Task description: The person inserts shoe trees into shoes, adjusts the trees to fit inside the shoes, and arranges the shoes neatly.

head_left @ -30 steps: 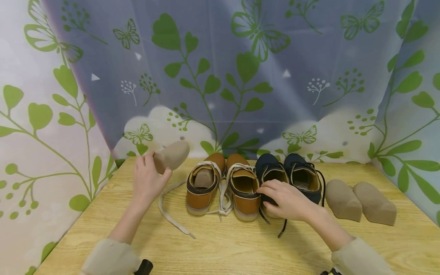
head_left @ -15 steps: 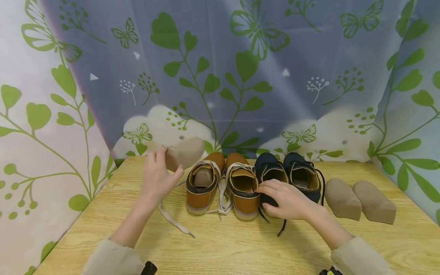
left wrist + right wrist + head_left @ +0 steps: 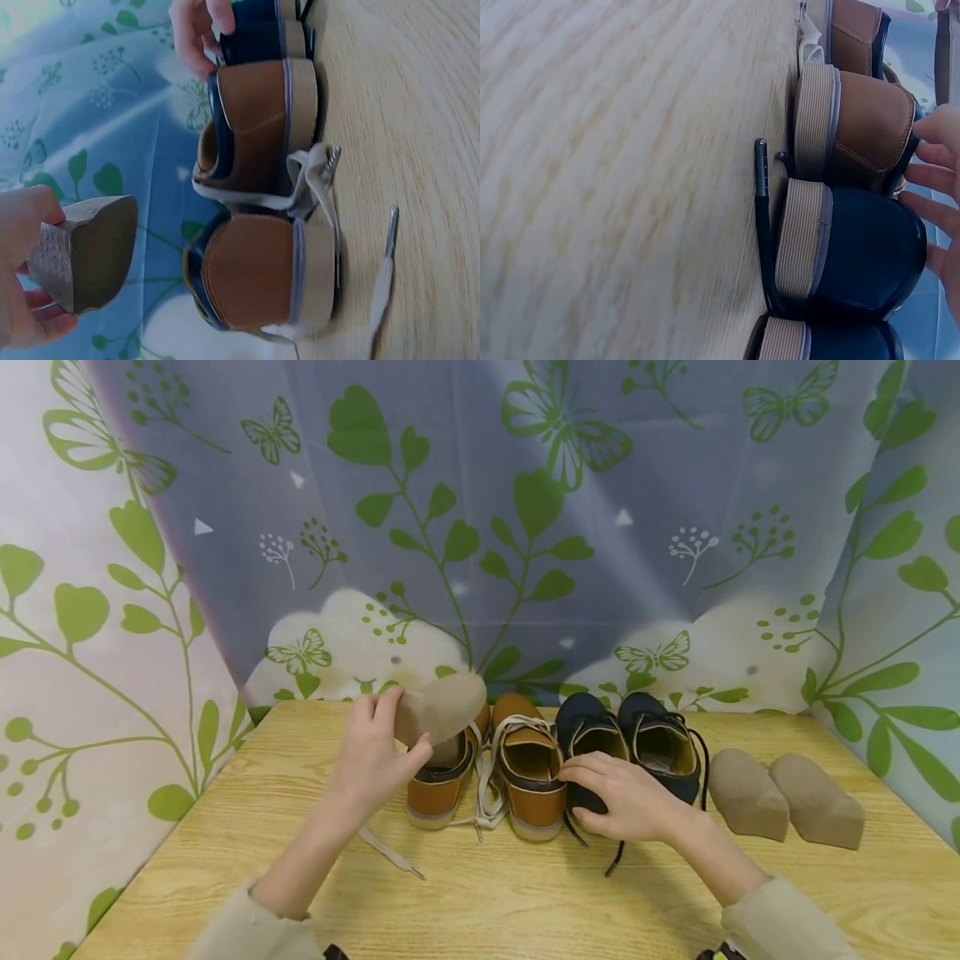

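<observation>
My left hand (image 3: 375, 752) grips a beige moulded shoe insert (image 3: 442, 706) between thumb and fingers, its rounded end pointing up and right. In the head view this insert overlaps the left brown shoe (image 3: 433, 800), inside which another insert (image 3: 447, 753) sits. The left wrist view shows the hollow underside of the held insert (image 3: 105, 251). My right hand (image 3: 622, 793) lies over the left navy shoe (image 3: 579, 710), palm down, fingertips at the collar of the right brown shoe (image 3: 538, 814). Part of the navy shoe's heel is hidden under that hand.
The right navy shoe (image 3: 678, 777) completes the row, toes toward the patterned cloth (image 3: 525, 568). Two more inserts (image 3: 748, 797) lie at the right on the wooden table (image 3: 480, 902). A loose white lace (image 3: 390, 852) trails at the left; black lace ends (image 3: 617, 858) hang in front.
My left hand has carried the insert rightward, from beside the brown shoes to over the left brown shoe. The right hand has stayed in place.
</observation>
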Motion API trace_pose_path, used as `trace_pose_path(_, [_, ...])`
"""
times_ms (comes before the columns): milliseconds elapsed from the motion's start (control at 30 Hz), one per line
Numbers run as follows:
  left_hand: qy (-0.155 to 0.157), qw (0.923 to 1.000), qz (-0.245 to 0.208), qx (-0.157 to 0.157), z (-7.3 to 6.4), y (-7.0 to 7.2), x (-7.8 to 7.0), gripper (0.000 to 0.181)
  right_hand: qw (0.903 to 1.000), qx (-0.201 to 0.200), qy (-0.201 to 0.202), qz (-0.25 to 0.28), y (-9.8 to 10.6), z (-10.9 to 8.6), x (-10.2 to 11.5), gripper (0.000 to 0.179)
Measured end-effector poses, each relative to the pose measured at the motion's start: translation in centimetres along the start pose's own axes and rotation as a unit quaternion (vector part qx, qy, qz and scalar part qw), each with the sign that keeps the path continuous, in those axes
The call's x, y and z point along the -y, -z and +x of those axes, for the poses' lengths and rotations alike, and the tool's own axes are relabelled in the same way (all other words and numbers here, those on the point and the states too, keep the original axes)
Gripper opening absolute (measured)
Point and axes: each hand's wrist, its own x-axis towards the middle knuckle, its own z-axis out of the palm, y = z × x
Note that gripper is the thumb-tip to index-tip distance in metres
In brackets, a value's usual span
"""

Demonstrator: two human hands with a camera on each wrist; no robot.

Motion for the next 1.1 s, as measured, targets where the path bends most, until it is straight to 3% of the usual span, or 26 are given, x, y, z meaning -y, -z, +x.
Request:
trace_pose_path(200, [-0.007, 0.9998, -0.007, 0.019, -0.3, 0.0, -1.4, 0.061, 0.9991, -0.024, 0.034, -0.004, -0.2, 0.1, -0.2, 0.038])
trace_pose_path(433, [-0.042, 0.9987, -0.014, 0.024, -0.8, -0.4, -3.0, 0.059, 0.9965, -0.052, 0.065, -0.007, -0.5, 0.0, -0.4, 0.03])
trace_pose_path(733, [-0.061, 0.9972, -0.026, 0.034, -1.2, -1.0, -4.2, 0.058, 0.993, -0.077, 0.089, 0.0, -0.9, 0.0, -0.5, 0.026])
trace_pose_path(1100, [-0.037, 0.996, -0.043, 0.069, -1.3, -0.6, -6.1, 0.057, 0.9945, -0.068, 0.08, -0.001, -0.8, 0.2, -0.6, 0.022])
